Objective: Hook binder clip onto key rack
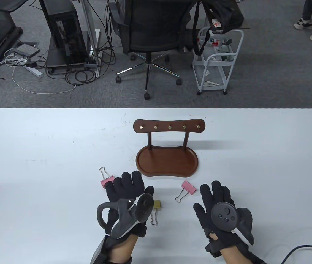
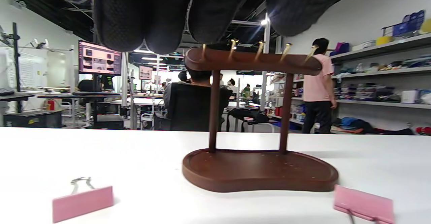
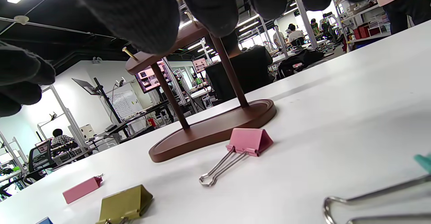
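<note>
While nothing was picked up, this is how it all sat:

Key rack: the wooden key rack [image 1: 167,162] stood upright mid-table, five brass pegs [image 1: 169,127] along its top bar, none of them carrying anything.

Left pink clip: a pink binder clip [image 1: 107,179] lay flat on the table [image 1: 34,154], right at the fingertips of the left hand [image 1: 129,192]. Couldn't tell if they actually touched it.

Right pink clip: another pink binder clip [image 1: 186,189] lay just in front of the rack's base, wire handles pointing back toward the person, slightly left of the right hand [image 1: 216,200].

Olive clip: an olive binder clip [image 1: 156,208] sat next to the left hand's thumb side, partly hidden by the tracker.

Teal clip: the right wrist view caught a teal clip [image 3: 423,161] at the edge, with big wire handles up close.

Left hand: palm down, fingers spread apart, holding nothing.

Right hand: same deal, flat over the table, fingers loose and apart, gripping nothing.

Background: office chair [image 1: 150,33] and white cart [image 1: 216,60] behind the table.
</note>
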The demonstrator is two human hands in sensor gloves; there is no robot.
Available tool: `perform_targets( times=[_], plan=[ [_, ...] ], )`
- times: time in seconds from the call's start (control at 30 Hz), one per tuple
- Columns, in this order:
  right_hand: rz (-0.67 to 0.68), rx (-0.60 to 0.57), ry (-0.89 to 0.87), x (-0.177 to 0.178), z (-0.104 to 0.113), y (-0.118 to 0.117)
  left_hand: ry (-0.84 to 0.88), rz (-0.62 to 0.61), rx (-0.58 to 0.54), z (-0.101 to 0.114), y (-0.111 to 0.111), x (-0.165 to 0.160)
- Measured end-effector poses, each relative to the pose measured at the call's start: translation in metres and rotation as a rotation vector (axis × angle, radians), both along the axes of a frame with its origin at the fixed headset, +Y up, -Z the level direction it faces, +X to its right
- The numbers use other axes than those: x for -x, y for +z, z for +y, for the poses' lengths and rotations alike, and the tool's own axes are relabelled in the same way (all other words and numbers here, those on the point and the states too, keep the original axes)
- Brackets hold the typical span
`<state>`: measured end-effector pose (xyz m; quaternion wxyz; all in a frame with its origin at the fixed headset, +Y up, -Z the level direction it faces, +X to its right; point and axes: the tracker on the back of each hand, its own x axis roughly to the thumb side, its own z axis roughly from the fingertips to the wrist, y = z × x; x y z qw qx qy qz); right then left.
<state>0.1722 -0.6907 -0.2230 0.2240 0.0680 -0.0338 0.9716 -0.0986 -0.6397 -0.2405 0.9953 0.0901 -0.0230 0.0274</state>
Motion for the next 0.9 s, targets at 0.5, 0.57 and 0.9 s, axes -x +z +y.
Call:
perform_targets(
  times=[0.5,0.57,0.9],
  plan=[
    [-0.005,-0.006,-0.051,-0.005,0.004,0.001,-0.104,0.254,0.124,-0.007,-0.052,0.03],
    [-0.009,-0.003,-0.061,-0.006,0.004,0.001,-0.121,0.282,0.158,-0.014,-0.059,0.034],
    [-0.016,0.018,-0.083,-0.01,0.002,0.0,-0.135,0.377,0.298,-0.049,-0.079,0.052]
  ],
)
